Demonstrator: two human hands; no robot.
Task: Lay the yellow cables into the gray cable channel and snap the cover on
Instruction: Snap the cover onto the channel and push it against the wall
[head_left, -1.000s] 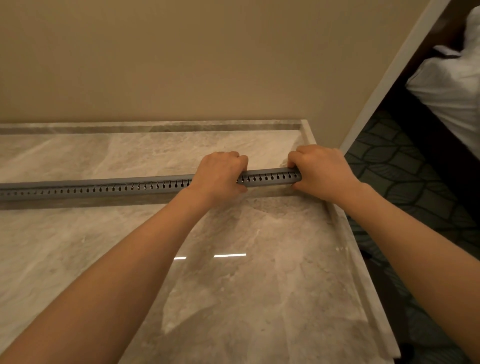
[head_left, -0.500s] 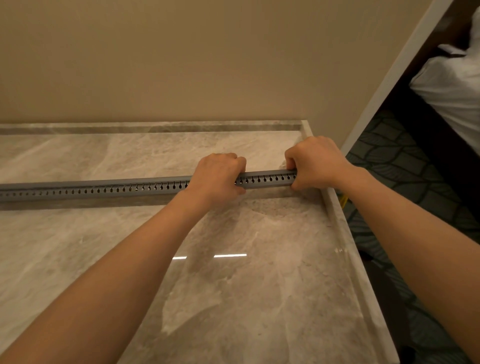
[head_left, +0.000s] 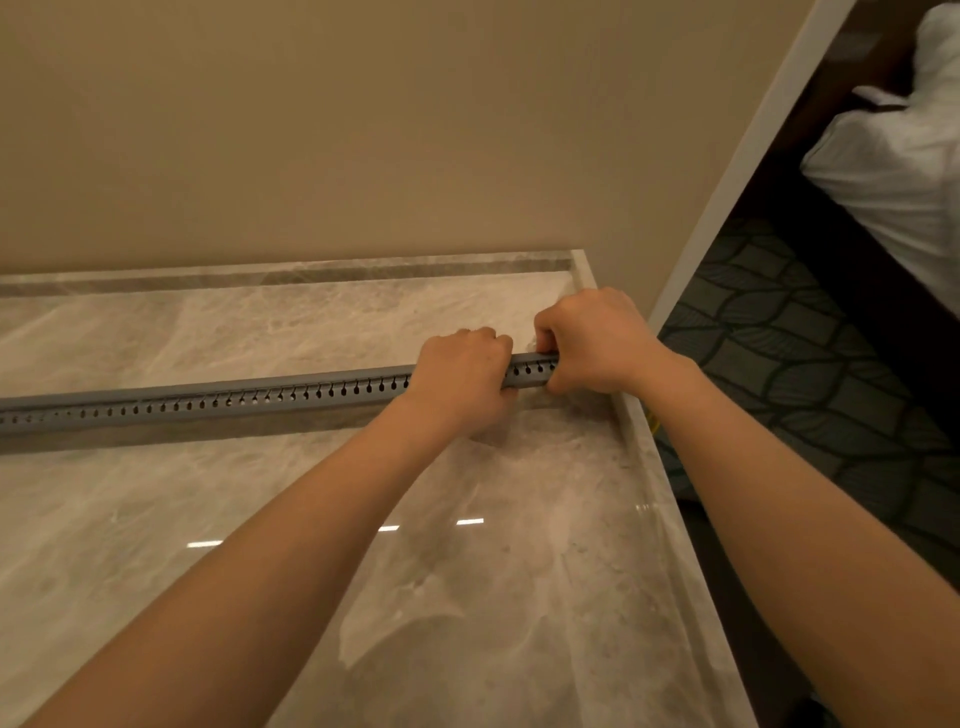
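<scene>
A long gray cable channel (head_left: 208, 402) with a row of slots along its side lies across the marble counter, running from the left edge to the right rim. Its cover sits on top. My left hand (head_left: 460, 376) grips the channel from above near its right end, fingers curled over it. My right hand (head_left: 592, 340) grips the very end of the channel, thumb below and fingers over the top. A small bit of yellow cable (head_left: 653, 426) shows past the counter's right rim, beside my right forearm. The cables inside the channel are hidden.
The marble counter (head_left: 467, 597) has a raised rim at the back and right. A beige wall stands behind it. To the right, the floor has dark patterned carpet (head_left: 810, 364), and white bedding (head_left: 898, 171) lies at the upper right.
Both hands have shifted left along the channel's end and come closer together. The view has tilted, so the channel now slopes up to the right.
</scene>
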